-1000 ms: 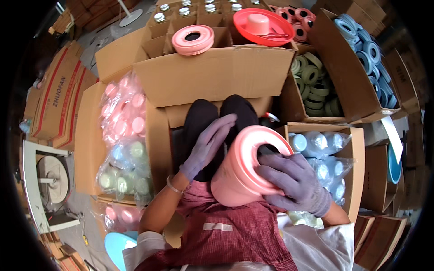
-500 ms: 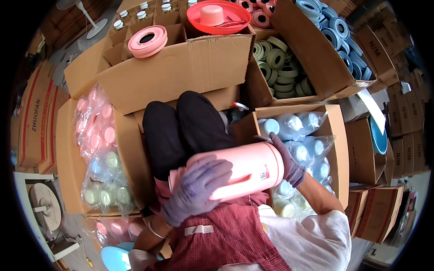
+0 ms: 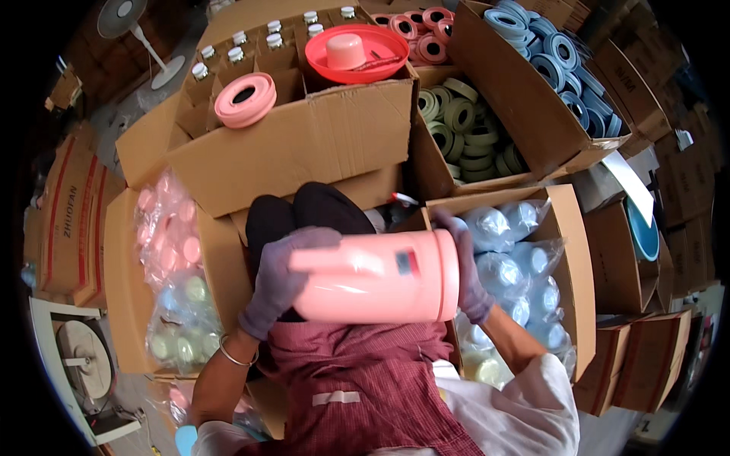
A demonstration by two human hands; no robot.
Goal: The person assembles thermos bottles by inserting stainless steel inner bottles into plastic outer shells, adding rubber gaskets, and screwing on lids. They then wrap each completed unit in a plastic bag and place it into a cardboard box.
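Note:
Across my lap lies a pink plastic thermos jug casing (image 3: 372, 277), on its side, with a moulded handle and a small dark label facing up. My left hand (image 3: 280, 277), in a purple-grey glove, is closed round its left end by the handle. At the wider, rimmed right end, my gloved right hand (image 3: 473, 277) presses against the base; some of its fingers are hidden behind it. Ahead, a pink ring-shaped part (image 3: 245, 99) rests on the edge of a divided carton (image 3: 304, 144), beside a red basin (image 3: 357, 72) holding a pink cup-like piece.
On my left, a carton (image 3: 129, 281) holds bagged pink, blue and green cups. Bagged blue cups (image 3: 502, 273) fill a carton close to my right arm. Beyond are green rings (image 3: 460, 114) and blue rings (image 3: 563, 49) in boxes. A fan (image 3: 141, 38) stands far left.
The jug casing has turned level and rolled, bringing its handle and label upward. My left hand has shifted from its top to its left end; my right hand stays at the base.

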